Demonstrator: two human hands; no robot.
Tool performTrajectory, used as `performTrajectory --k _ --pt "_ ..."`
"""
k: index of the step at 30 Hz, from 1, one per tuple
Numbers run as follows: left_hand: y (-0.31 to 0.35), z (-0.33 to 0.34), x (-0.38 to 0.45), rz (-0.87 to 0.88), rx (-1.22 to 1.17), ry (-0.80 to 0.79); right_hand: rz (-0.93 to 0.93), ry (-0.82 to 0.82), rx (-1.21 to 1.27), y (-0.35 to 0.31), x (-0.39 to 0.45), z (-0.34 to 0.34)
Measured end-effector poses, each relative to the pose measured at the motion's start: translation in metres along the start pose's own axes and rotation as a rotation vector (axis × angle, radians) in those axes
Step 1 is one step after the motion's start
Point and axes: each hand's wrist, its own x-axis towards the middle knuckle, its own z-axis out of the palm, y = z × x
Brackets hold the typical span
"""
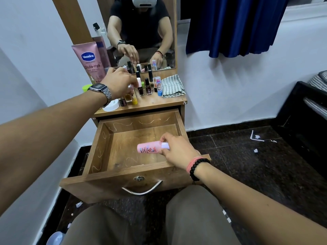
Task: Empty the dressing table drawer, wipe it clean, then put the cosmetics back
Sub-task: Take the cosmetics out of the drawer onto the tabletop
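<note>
- Pink, tall and upright, a Vaseline tube (90,61) is seen at upper left of the frame, kept on the tabletop (159,101) beside the mirror.
- Just right of it, the left hand (120,82) is reached among small bottles (141,87); one seems to be pinched, but the fingertips are partly hidden.
- At centre, the wooden drawer (109,151) is pulled out, bare, probably wiped.
- Lower right of centre, a pink bottle (149,147) with a lilac cap is pinched sideways by the right hand (178,151), low inside the drawer, likely to be laid down.
- A striped cloth (172,85) is folded on the tabletop's right edge.
</note>
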Motion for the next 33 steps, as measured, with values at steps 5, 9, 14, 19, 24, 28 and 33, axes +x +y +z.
performTrajectory --k 5,9,14,19,24,28,33 --pt "0.021 -0.02 -0.02 0.064 -0.106 0.159 0.006 0.024 0.044 0.002 0.002 -0.001" --pt "0.056 -0.017 -0.075 0.26 -0.301 -0.015 0.023 0.084 0.219 0.002 0.002 -0.006" --pt "0.069 0.024 -0.127 0.198 -0.501 -0.162 0.009 0.18 0.422 0.0 -0.003 -0.013" --pt "0.083 0.04 -0.14 0.073 -0.75 -0.109 -0.007 0.166 0.656 0.004 -0.003 -0.021" --pt "0.096 0.049 -0.145 0.011 -0.93 -0.061 -0.01 0.103 0.838 0.007 -0.003 -0.026" --pt "0.103 0.055 -0.144 -0.002 -0.987 -0.062 -0.013 0.094 0.819 0.006 0.0 -0.023" --pt "0.11 0.058 -0.142 -0.039 -1.023 -0.036 0.025 0.137 0.945 -0.002 0.008 -0.025"
